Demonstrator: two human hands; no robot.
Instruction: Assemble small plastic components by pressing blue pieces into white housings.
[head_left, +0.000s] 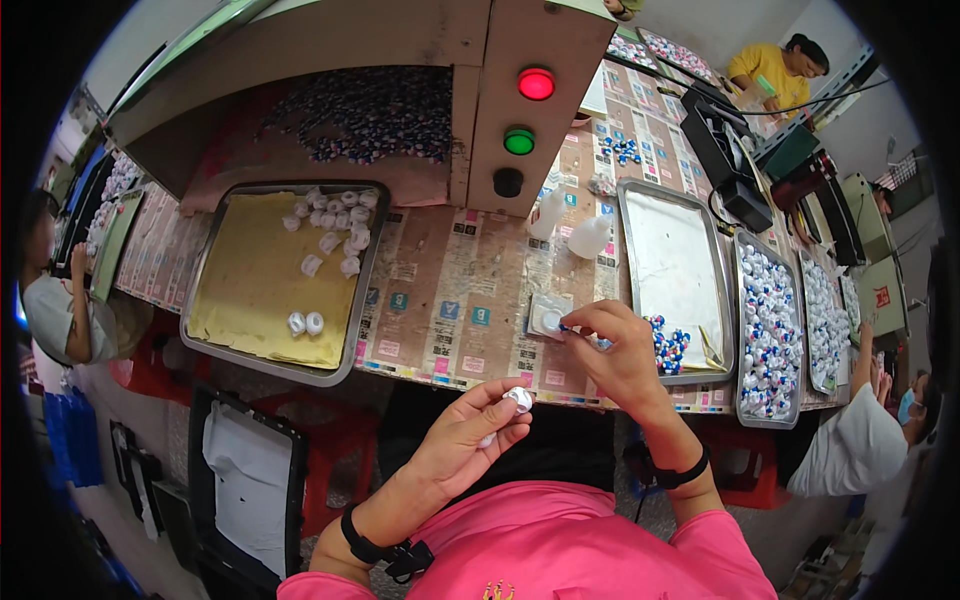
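My left hand [470,428] is closed around small white rounded pieces. One white piece [519,399] shows at the fingertips, and a second white bit peeks out below the fingers. Just above the table's front edge, my right hand [625,350] pinches a small dark-blue piece at thumb and forefinger, partly hidden by the fingers. Those fingertips are over the edge of a small square pad with a round white dish [548,317]. Close by the right hand, small blue, white and red pieces [669,345] lie heaped in a metal tray [675,250].
To the left, a yellow-lined tray [270,270] holds several white pieces [335,215]. A machine housing [490,120] with red and green lights stands behind. Two plastic bottles [590,237] stand mid-table. Filled trays [768,335] line the right. Other people sit around.
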